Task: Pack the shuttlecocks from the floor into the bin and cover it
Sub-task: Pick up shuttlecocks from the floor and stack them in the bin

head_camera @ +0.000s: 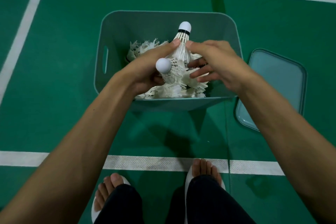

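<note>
Here, a blue-green bin (103,29) is seen in the upper middle of the frame, set on the green floor (63,78). It is not covered, and many white shuttlecocks (143,47) are piled inside it. A bunch of them is held over the bin by 2 hands.

The bunch is gripped by the left hand (151,67), whose fingers are curled round it and whose thumb is pointed up. 1 shuttlecock in that grip is turned so that its round white tip (163,65) faces the camera. A tall shuttlecock (183,36) is stood up with its tip toward the top of the frame, and its feathers are squeezed between the 2 thumbs.

The right hand (216,60) is spread out, and its straight fingers (198,75) are laid against the feathers on the right side of the bunch.

The lid (278,82) is laid flat on the floor just beside the bin, at the right of the frame. It cannot be told if the bin is touched by it.

White lines (145,162) are painted on the floor. At the bottom of the frame, 2 bare feet (205,171) in white slippers (94,211) are seen, with dark trouser legs above them.
</note>
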Demonstrator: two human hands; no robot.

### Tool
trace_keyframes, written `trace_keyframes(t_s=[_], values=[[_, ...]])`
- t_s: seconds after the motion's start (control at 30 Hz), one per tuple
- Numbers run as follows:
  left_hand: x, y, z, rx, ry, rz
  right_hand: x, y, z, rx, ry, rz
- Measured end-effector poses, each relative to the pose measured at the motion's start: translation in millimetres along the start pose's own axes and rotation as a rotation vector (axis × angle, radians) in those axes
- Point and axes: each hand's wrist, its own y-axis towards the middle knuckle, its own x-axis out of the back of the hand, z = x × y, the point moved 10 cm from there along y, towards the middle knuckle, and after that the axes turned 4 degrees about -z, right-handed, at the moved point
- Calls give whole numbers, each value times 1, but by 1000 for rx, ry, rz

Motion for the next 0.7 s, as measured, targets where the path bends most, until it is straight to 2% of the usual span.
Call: trace_keyframes(t_s=[0.13,0.3,0.4,0.47,0.53,0.63,0.7], values=[[0,-2,-5,-67,170,-48,-19,-4,-12,-163,207,129],[0,-6,-15,-140,377,-64,-12,4,-23,-234,452,26],[7,-4,-7,-75,444,-84,-5,8,-17,-166,576,-38],[19,-7,-4,-27,477,-152,16,12,-12,-35,438,-163],[30,-9,-4,-3,498,-220,33,9,0,86,98,-250],[40,-14,-11,-12,503,-273,34,2,12,165,-451,-222],[46,-17,-16,-22,452,-297,28,-2,12,156,-657,-183]])
